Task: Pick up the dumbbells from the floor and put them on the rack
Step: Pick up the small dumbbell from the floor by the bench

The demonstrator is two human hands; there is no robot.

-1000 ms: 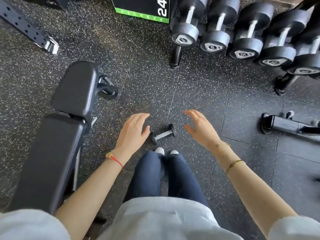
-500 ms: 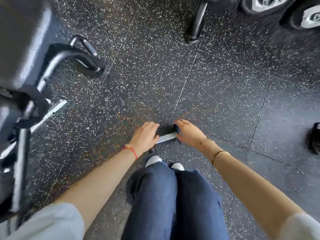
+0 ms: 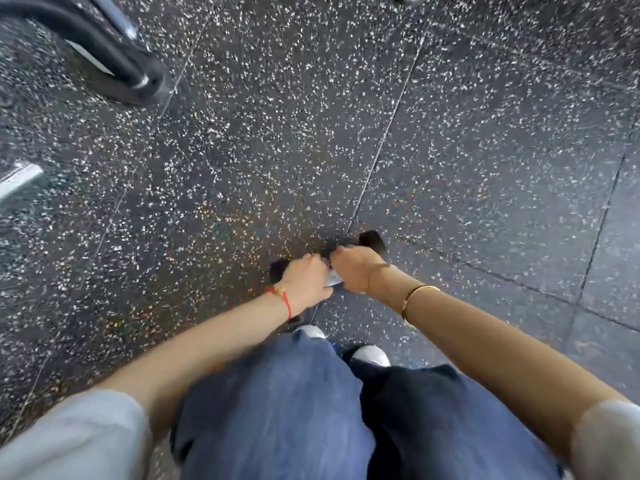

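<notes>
Black rubber floor (image 3: 450, 150), flecked white, laid in large tiles with thin seams; picture blurred throughout.

Dumbbell (image 3: 375, 241): small, black ends, pale metal bar. Lies low over the floor, just beyond the shoes, slanting from near left to far right. Right end clear beyond the right hand; left end a dark edge past the left hand; a sliver of bar shows between the two hands. Whether it touches the floor cannot be told.

Left hand (image 3: 306, 284): fingers curled down over the left part of the bar, clasping it. Red cord bracelet (image 3: 284, 297) at the wrist.

Right hand (image 3: 355, 268): fingers clenched around the right part of the bar, touching the left hand. Gold bangle (image 3: 414, 299) on the forearm.

White shoes (image 3: 370, 355) and blue trousers (image 3: 277, 410), near centre.

Bench frame (image 3: 114, 60): black curved tube, far left.
</notes>
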